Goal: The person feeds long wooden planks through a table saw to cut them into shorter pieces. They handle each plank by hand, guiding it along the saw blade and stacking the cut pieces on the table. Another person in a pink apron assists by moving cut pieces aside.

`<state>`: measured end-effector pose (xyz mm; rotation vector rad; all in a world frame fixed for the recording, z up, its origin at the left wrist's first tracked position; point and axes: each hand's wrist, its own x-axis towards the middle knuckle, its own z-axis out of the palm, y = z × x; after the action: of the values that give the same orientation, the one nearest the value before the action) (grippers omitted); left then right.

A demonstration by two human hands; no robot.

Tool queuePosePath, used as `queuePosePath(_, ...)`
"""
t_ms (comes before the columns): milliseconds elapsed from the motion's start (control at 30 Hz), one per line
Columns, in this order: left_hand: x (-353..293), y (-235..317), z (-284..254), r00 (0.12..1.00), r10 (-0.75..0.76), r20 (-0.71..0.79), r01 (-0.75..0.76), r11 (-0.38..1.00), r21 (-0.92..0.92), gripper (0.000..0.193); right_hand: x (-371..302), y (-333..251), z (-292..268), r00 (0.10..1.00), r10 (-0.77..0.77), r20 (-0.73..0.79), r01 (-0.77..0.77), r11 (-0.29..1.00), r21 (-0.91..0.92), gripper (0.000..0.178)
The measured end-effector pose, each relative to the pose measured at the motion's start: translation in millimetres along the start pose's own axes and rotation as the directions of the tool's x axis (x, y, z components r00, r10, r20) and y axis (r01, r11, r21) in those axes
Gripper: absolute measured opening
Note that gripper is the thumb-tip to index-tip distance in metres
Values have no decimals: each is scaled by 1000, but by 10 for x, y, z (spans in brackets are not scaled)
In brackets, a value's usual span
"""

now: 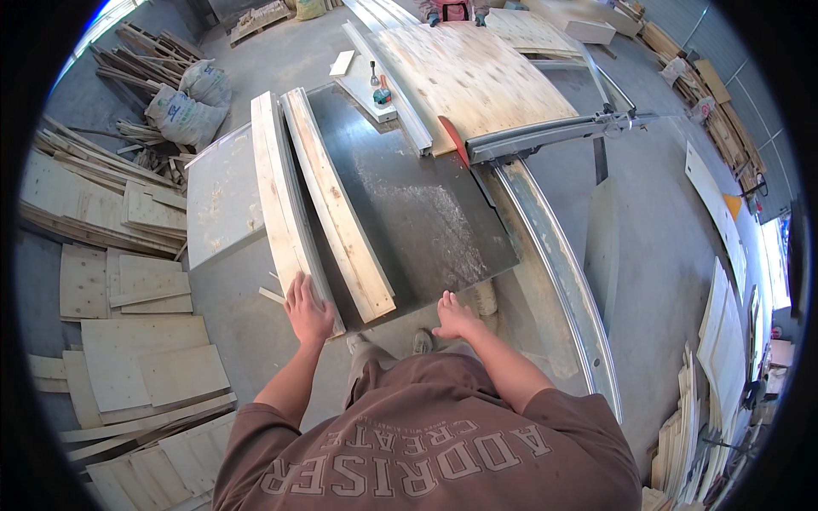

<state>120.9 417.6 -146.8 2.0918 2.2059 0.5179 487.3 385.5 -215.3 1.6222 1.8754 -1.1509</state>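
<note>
My left hand lies with its fingers spread on the near end of a long stack of pale wooden strips. A second stack of strips runs beside it, a narrow gap between them. Both rest lengthwise on the dark saw table, which has sawdust scattered over it. At the table's near edge, my right hand is open, its fingers stretched forward and nothing in them. Farther off, a red blade guard stands at the edge of a large plywood sheet.
Another person's gloved hand is at the sheet's far edge. A crossbar and metal rail lie to the right. A teal-and-orange tool sits beyond the strips. Board offcuts and white sacks are on the left.
</note>
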Motion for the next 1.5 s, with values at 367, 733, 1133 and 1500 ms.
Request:
queuePosePath(367, 8, 33, -24, 1000, -15, 19, 15, 1000, -6, 74, 21, 20, 7, 1000, -3, 5, 3, 1000, 0, 110)
queuePosePath(733, 11, 17, 23, 1000, -9, 13, 8, 1000, 4, 74, 39, 62, 46, 999, -21, -38, 22, 999, 32, 109)
queuePosePath(1133, 16, 12, 43, 1000, -11, 20, 11, 1000, 22, 74, 82, 70, -315, 998, 54, -45, -55, 998, -27, 98)
queuePosePath(1500, 81, 24, 88, 1000, -4, 20, 3, 999, 33, 74, 194, 959, -590, 801, 299, -518, -382, 923, -58, 119)
